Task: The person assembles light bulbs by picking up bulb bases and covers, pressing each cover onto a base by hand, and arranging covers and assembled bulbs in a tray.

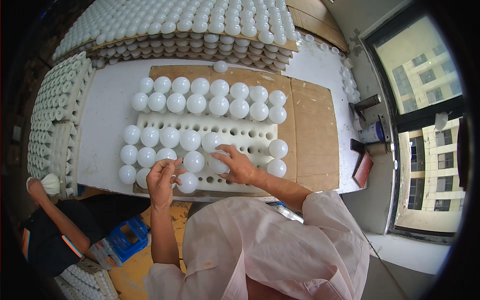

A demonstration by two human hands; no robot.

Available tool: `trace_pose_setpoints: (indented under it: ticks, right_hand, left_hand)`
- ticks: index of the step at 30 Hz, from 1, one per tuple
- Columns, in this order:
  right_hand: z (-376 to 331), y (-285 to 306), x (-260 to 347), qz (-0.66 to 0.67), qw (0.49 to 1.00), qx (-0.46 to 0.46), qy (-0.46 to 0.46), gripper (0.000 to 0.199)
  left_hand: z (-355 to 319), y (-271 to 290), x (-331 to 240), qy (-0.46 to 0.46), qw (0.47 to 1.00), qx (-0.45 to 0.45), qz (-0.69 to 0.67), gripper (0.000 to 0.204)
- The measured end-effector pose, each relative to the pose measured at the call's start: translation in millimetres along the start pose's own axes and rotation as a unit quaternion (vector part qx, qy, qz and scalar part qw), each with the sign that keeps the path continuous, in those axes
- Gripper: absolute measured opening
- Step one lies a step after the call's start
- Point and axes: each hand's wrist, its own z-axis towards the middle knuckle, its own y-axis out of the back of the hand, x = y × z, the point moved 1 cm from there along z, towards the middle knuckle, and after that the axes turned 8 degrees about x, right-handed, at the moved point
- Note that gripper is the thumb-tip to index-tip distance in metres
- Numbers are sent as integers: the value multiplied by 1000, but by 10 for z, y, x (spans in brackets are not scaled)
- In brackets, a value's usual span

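Rows of round white light bulbs (190, 140) stand in a white foam tray (260, 131) with rows of holes. My right hand (239, 166) reaches in from the right, its fingers curved round a white bulb (218, 164) near the tray's front. My left hand (164, 181) is over the front rows at the left, fingers bent and drawn together. It is right beside a front-row bulb (188, 183); whatever is between its fingertips, if anything, is hidden. Bare holes show across the middle and right of the tray.
Cardboard (313, 135) lies under the tray on a white table (107, 107). Behind are stacked layers of bulbs (200, 26); one loose bulb (220, 66) stands before them. White trays (60, 95) stand left, near another person's hand (36, 191). A window (425, 125) is at right.
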Motion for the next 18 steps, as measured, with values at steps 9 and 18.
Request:
trace_pose_setpoints:
  ticks: [9,18]
  right_hand:
    - [175,719,-81,17,978,-200,53,47]
    - [1136,1943,-2077,-82,953,-70,-283,47]
  left_hand:
    - [-154,544,45,-95,975,-130,154,16]
    - [-6,825,26,-119,940,-225,226,18]
